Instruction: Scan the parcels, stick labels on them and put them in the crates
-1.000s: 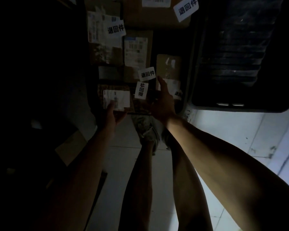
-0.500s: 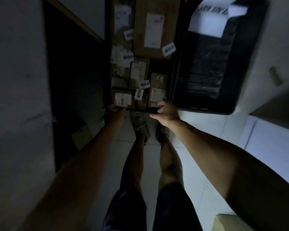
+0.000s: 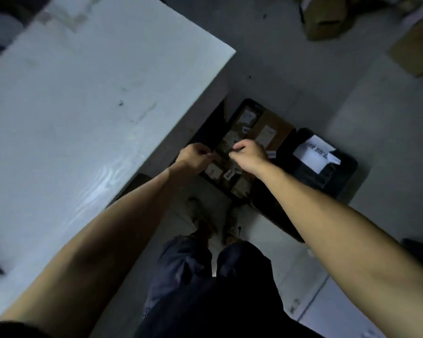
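Person is upright now; a second ago both hands were down at the near rim of the parcel crate [image 3: 232,111]. Hands have come up and sit above it, well clear of the contents.

Left hand [image 3: 193,156]: fingers curled, thumb and forefinger pressed together. Right hand [image 3: 248,153]: same, fingers curled in toward the left. The two are close but apart. Whether either grip has anything in it I cannot tell: too dark and blurred. It could be a small label or backing strip, or nothing.

Parcels [image 3: 266,128] lie packed in the crate on the floor, just right of the worktop [image 3: 83,106], most already carrying white labels [image 3: 230,175]. A second black crate [image 3: 347,181] sits to the right, touching the first, with only a white sheet [image 3: 313,152] in it.

My read: the last parcel is placed and this cycle is done. The left crate looks nearly full, so the next parcels probably go right. More cardboard boxes [image 3: 325,18] lie on the far floor.
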A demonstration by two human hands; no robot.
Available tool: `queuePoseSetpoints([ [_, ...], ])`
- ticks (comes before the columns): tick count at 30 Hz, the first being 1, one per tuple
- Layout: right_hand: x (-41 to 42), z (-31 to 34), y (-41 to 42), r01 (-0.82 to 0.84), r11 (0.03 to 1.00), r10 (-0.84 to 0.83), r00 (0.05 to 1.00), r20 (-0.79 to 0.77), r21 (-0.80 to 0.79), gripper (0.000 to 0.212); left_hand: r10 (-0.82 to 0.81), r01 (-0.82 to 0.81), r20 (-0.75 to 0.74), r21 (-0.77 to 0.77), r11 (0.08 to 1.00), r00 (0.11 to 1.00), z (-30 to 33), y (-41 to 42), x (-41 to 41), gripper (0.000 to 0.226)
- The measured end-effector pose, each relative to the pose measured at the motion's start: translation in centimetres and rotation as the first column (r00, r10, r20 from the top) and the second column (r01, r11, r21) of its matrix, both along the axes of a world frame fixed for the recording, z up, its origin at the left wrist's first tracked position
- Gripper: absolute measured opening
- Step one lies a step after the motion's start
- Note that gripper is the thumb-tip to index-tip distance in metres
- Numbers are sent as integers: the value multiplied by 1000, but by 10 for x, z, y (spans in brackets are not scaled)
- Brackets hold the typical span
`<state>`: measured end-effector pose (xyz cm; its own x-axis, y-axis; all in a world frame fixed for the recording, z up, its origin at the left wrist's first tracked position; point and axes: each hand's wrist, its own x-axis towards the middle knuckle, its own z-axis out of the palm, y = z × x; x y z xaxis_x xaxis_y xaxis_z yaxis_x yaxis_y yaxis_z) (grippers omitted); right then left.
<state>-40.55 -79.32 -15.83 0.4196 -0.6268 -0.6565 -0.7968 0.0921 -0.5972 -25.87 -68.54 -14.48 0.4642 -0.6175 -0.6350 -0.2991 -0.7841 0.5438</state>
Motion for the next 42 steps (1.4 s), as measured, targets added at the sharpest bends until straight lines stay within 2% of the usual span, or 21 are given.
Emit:
queuePoseSetpoints([
  [2, 33, 28, 18, -144, 988, 146, 989, 25, -62, 29, 32, -30, 84, -17, 999, 996, 34, 37, 15, 20],
  [6, 108, 82, 80, -444, 878, 461, 885, 68, -176, 34, 257, -245, 144, -99, 964, 956, 87, 135, 49, 28],
  [10, 179, 127, 189, -643, 716, 690, 710, 137, -272, 34, 460, -433, 226, -160, 887, 859, 129, 262, 79, 29],
  [15, 232, 165, 359, -786, 521, 853, 482, 198, -332, 33, 632, -582, 310, -246, 775, 710, 166, 425, 91, 31],
  [19, 258, 188, 493, -842, 387, 918, 312, 246, -375, 26, 748, -685, 345, -307, 661, 567, 188, 548, 87, 26],
  [24, 283, 203, 611, -875, 304, 934, 196, 299, -376, 25, 852, -782, 313, -353, 514, 419, 199, 658, 85, 26],
  [29, 323, 205, 687, -904, 264, 933, 151, 328, -337, 20, 908, -835, 286, -379, 400, 306, 197, 731, 103, 23],
  [36, 415, 201, 771, -920, 239, 918, 109, 382, -311, 17, 926, -860, 307, -388, 331, 219, 201, 808, 183, 14],
  [42, 489, 211, 842, -945, 201, 894, 70, 442, -258, 18, 926, -865, 347, -407, 293, 150, 223, 871, 240, 20],
])
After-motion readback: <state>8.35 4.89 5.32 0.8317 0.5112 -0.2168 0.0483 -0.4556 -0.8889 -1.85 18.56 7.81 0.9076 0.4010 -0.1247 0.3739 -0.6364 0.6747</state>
